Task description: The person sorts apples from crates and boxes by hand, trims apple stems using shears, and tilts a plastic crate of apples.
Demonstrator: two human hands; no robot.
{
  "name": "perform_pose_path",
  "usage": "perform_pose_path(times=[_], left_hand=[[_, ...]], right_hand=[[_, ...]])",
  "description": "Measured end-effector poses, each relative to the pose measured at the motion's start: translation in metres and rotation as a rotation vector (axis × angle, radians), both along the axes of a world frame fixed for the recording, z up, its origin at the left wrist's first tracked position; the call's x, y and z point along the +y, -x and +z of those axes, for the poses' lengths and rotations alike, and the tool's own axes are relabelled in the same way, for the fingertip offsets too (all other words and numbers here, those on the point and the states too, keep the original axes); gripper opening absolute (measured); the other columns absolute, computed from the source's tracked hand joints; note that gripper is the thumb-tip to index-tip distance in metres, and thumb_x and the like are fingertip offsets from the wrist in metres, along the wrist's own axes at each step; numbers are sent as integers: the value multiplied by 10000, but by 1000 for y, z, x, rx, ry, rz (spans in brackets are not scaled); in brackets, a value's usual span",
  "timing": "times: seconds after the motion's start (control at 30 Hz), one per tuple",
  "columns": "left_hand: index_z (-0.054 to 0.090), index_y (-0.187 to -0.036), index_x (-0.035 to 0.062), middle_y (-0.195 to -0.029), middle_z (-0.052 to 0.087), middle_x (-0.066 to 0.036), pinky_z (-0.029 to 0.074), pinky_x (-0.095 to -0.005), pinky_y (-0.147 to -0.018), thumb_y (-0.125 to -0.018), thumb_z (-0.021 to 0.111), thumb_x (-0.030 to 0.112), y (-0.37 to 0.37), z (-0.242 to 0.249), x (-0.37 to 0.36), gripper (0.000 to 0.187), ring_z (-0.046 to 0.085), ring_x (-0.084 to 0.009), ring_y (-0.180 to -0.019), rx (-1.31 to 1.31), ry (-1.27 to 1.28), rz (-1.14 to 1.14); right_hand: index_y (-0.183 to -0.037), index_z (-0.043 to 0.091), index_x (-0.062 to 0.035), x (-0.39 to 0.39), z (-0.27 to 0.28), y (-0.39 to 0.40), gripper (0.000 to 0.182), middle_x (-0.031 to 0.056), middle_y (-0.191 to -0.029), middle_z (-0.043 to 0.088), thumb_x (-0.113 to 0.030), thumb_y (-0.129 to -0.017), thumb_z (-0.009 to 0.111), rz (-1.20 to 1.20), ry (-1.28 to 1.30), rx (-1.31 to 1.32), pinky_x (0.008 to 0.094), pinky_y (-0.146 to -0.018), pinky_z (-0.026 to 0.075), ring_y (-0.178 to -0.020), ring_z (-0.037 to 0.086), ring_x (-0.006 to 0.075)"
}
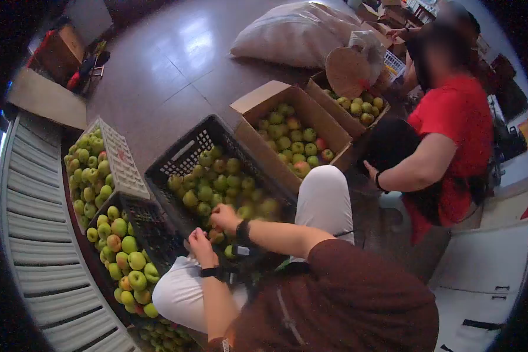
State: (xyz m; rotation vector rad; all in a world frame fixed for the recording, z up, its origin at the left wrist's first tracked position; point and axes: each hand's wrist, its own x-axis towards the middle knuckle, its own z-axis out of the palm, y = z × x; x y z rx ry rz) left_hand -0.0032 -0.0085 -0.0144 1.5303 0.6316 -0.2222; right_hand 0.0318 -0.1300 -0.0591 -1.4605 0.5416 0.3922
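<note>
My left hand [200, 246] is over the near left edge of a black crate [158, 170], its fingers drawn together; whether anything small is between them is too small to tell. My right hand [224, 218] is just right of it, above the green apples [205, 193] in that crate, with curled fingers. What the right fingers hold, if anything, is hidden. A reddish apple [216, 236] lies just below the right hand. Both wrists wear dark bands.
A cardboard box [264, 94] of apples stands beyond the crate, another box [328, 105] behind it. Apple-filled crates, one white [123, 161], line the left beside a ribbed white surface [53, 246]. A person in red [452, 117] sits at right. A large sack [293, 35] lies behind.
</note>
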Motion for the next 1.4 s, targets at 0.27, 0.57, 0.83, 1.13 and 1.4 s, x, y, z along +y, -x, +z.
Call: perform_pose_path(times=[0.27, 0.57, 0.83, 1.13, 1.4], left_hand=[[464, -995, 82, -896, 521, -3, 431, -262, -620, -874, 503, 286, 4, -2, -11, 241, 513, -103, -821, 4, 78, 17], [471, -1014, 61, -933, 518, -21, 422, -243, -642, -888, 480, 235, 5, -1, -18, 215, 495, -105, -833, 50, 93, -37], [481, -991, 61, -920, 523, -20, 432, -239, -617, -884, 493, 243, 7, 11, -24, 211, 504, -98, -828, 57, 72, -48], [464, -987, 47, -825, 500, -23, 439, -243, -566, -877, 492, 228, 5, 4, -20, 214, 484, -98, -710, -34, 51, -145], [500, -1040, 67, -850, 554, -40, 483, -287, -600, -901, 464, 347, -10, -97, 11, 315, 564, -144, -695, -109, 189, -212]], right_hand=[[-977, 593, -33, -31, -130, 24, 313, 195, -893, 616, -164, -696, 633, 849, 629, -100, 410, -723, 470, -882, 587, 325], [-978, 610, -78, -39, -103, 25, 257, 116, -1048, 560, -235, -791, 528, 848, 1089, -132, 472, -744, 472, -935, 569, 346], [-1238, 431, -97, -34, -141, 8, 438, 173, -1126, 524, -312, -862, 494, 827, 1131, 59, 543, -838, 400, -916, 564, 346], [-1117, 512, -95, -85, -71, -1, 614, 165, -1034, 604, -429, -629, 679, 568, 986, 53, 437, -813, 465, -999, 572, 308], [-1240, 452, -60, -67, 36, 22, 541, 71, -1116, 546, -299, -786, 623, 601, -267, -115, 276, -796, 452, -970, 528, 153]])
